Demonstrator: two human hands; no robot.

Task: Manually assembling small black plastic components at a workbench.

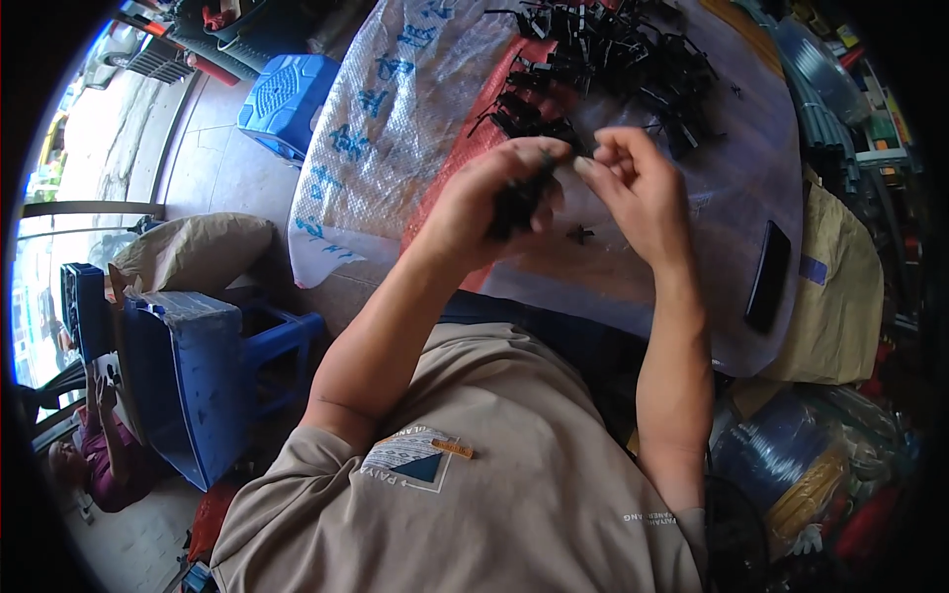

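Note:
My left hand point(484, 188) is closed around a black plastic part point(516, 206), which is blurred and partly hidden by the fingers. Close to its thumb tip, my right hand point(638, 183) has thumb and forefinger pinched together. Whatever lies in that pinch is too small to make out. Beyond both hands spreads a pile of black plastic pieces point(633, 74) with thin prongs, partly on a red strip of woven sacking point(450, 188). A small dark piece point(581, 234) lies on the table covering below my hands.
A white woven sheet with blue writing point(341, 99) covers the table's left side. A dark phone point(768, 277) rests near the right edge. Blue plastic stools point(287, 104) and a blue bin point(198, 376) stand at left. Another person point(114, 455) is at lower left.

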